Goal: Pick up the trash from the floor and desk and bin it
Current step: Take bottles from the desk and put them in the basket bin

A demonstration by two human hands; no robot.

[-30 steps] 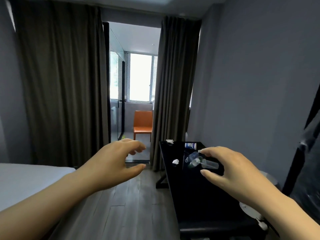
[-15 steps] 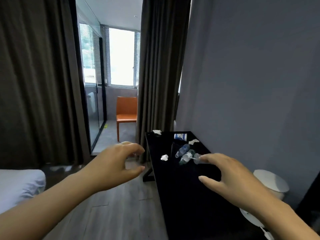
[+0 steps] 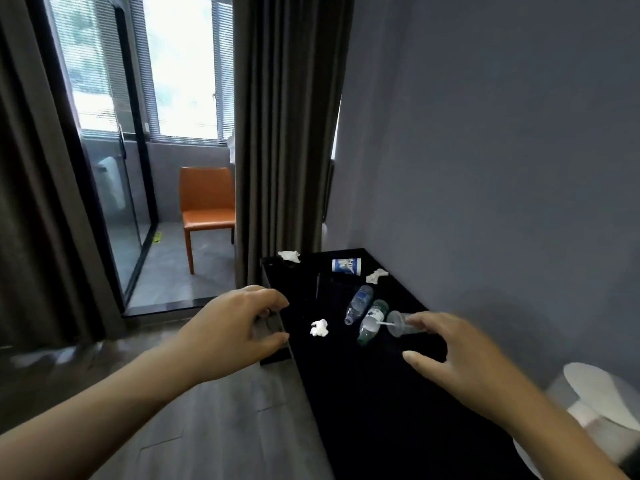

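Black desk (image 3: 363, 403) along the grey wall (image 3: 502, 168) holds the trash: far tissue (image 3: 289, 255) at its back corner, wall-side tissue (image 3: 376, 275), near tissue (image 3: 319, 328), blue-label bottle (image 3: 360, 303) and green-label bottle (image 3: 370, 323) lying side by side, clear cup (image 3: 400, 323) tipped over just right of them. Left hand (image 3: 235, 330) hovers at the desk's left edge, fingers loosely curled, holding nothing; right hand (image 3: 453, 355) spread wide above the desk, forefinger at the clear cup, contact unclear. White bin (image 3: 595, 386) stands right of the desk.
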